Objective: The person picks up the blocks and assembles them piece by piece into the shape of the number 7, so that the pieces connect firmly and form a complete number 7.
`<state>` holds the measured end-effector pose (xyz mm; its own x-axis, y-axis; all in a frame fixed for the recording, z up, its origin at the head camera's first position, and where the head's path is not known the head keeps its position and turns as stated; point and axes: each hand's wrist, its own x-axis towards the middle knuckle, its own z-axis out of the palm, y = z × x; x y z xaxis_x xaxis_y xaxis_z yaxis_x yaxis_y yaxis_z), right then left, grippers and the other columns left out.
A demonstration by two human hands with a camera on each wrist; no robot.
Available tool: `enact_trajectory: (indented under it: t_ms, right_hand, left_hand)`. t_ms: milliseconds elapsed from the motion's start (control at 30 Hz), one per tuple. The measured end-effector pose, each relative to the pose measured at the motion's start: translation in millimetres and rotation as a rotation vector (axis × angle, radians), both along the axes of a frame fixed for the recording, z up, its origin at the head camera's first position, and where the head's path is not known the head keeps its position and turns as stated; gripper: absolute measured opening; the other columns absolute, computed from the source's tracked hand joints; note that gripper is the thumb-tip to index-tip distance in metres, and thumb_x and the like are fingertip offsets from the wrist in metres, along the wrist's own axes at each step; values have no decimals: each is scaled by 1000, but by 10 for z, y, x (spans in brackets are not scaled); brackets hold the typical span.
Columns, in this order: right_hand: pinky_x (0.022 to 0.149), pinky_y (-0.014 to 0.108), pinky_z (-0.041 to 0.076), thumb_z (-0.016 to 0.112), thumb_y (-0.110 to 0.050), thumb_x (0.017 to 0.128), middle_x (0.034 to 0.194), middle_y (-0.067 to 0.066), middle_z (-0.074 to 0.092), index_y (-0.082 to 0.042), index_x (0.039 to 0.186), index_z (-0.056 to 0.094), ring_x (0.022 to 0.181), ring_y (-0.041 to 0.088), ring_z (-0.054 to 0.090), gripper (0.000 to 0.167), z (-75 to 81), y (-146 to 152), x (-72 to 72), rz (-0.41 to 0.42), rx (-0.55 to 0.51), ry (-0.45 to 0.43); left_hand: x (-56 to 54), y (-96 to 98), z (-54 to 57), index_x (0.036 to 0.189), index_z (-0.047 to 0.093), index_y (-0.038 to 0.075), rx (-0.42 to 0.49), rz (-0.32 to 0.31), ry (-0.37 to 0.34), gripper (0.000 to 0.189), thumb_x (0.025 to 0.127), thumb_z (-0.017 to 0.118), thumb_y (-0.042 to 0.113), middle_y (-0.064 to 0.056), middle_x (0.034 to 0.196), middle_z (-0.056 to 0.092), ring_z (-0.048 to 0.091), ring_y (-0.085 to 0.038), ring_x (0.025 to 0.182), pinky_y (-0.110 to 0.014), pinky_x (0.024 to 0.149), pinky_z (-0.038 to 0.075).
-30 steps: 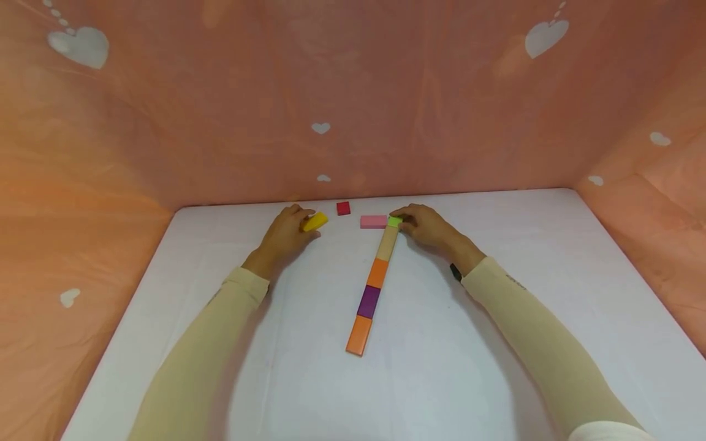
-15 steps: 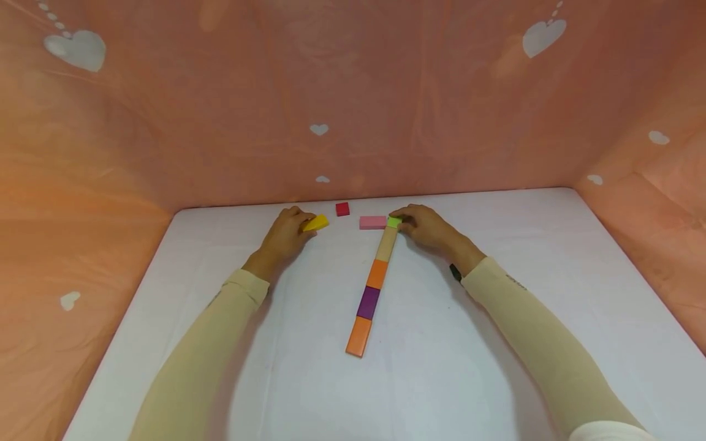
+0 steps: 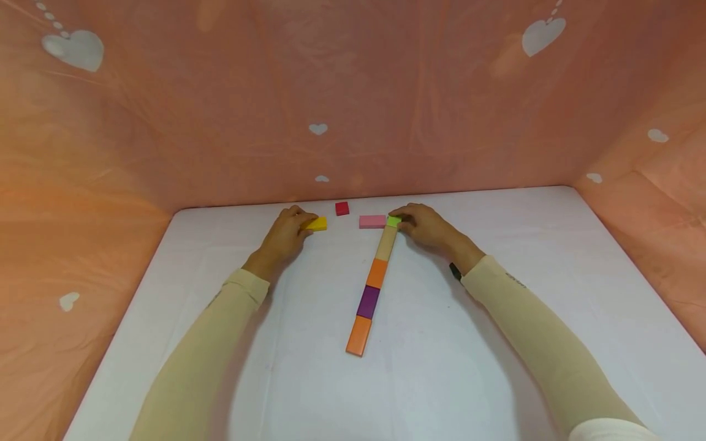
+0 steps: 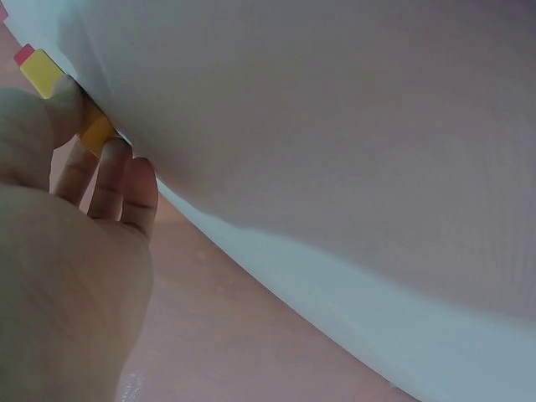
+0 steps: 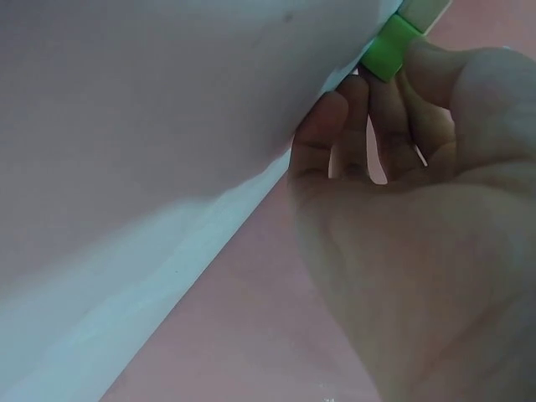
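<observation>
Peach-orange sheeting printed with pale hearts walls off a flat table with a smooth white cover. Near its far edge, your left hand pinches a small yellow rectangular block, apparently of painted wood, between thumb and fingers; whether it bears on the cover you cannot tell. Your right hand pinches a lime-green squarish block at the top of the slanted row, meeting the natural tan wooden block. If you twist or push that green piece, you could skew the row, since nothing visible fixes its pieces. Just beside it lies a smooth pink oblong block, easily nudged by a stray fingertip. Swing the yellow block too far across and you might knock the small red square-topped block behind the gap. Down the row come a flat, crisp-edged orange block, a deep purple one and a slightly glossy orange end block, joined end to end.
</observation>
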<state>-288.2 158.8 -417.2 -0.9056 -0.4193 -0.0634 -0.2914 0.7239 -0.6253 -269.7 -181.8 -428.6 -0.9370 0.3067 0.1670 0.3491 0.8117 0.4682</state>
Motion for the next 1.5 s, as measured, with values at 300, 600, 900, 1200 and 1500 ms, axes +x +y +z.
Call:
enact_trajectory:
  t_ms: [300,600,900,1200,1500]
  right_hand:
    - [113,48,40,55,-13,101,130,8,62,-15,137,60,119,27,53,36,29,-16,11,13,5,1]
    - [112,47,42,56,-12,101,127,10,63,-12,136,60,117,27,54,35,27,-51,3,30,5,7]
    - [113,49,40,54,-12,102,132,11,61,-11,137,59,122,29,53,36,7,-13,-12,31,20,15]
    - [113,46,42,56,-12,101,131,7,61,-14,137,60,121,26,53,36,15,3,6,14,-22,-21]
    - [111,46,43,56,-12,101,129,7,62,-14,136,61,118,26,54,35,11,-12,1,9,-17,-17]
  left_hand:
    - [25,0,39,134,62,7,3,11,-51,35,99,60,9,-11,122,54,48,-30,118,-44,109,43]
    - [51,-26,51,135,60,5,-9,4,-67,35,100,57,7,-14,124,54,48,-32,118,-45,109,43]
    - [39,1,59,137,59,6,-5,-5,-104,37,100,53,4,-10,126,52,46,-28,120,-43,112,42]
    - [31,5,92,137,59,7,0,17,-134,37,100,54,4,-9,128,52,47,-28,122,-44,113,41]
    - [46,85,110,138,58,10,59,38,-157,39,99,57,6,-5,130,50,48,-24,123,-42,114,42]
